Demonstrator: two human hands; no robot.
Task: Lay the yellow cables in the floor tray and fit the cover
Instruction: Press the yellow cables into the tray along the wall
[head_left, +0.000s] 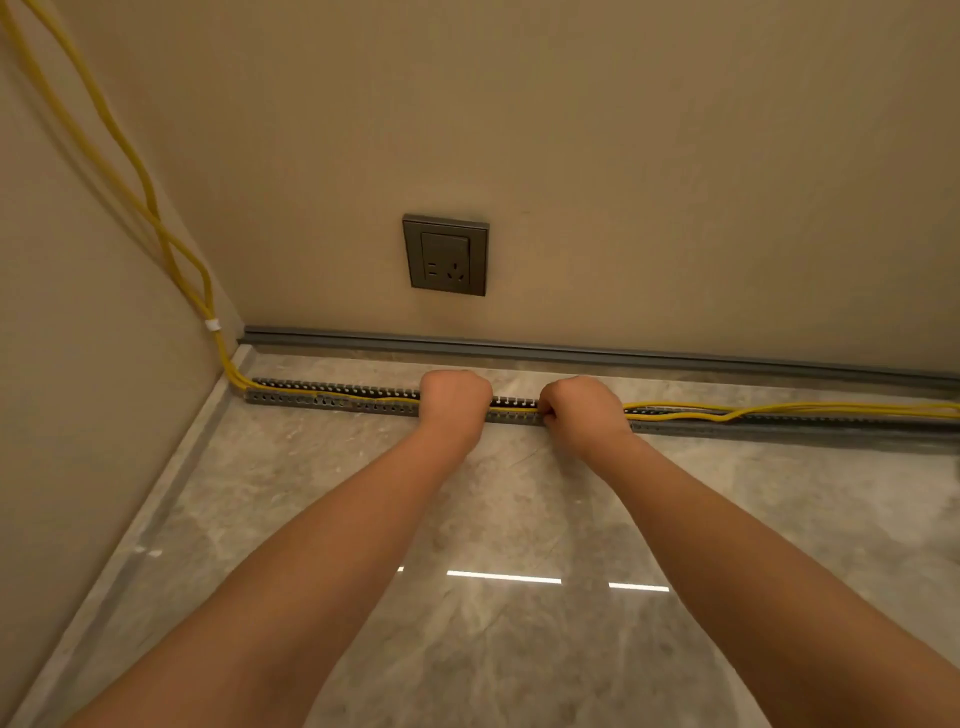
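A person kneels facing a beige wall, both forearms reaching toward twelve o'clock. A slotted grey floor tray (332, 402) runs along the marble floor (467, 519) from nine o'clock to three o'clock. The yellow cables (779, 409) drop down the corner at ten o'clock and lie in the tray. The left hand (454, 397) and right hand (582, 408) are curled into fists, pressing on the cables side by side. Toward three o'clock the cables ride above the tray, so seating appears unfinished. A long grey strip (571, 353), probably the cover, lies against the wall, below a socket (445, 254). Next, the hands likely need to work rightward.
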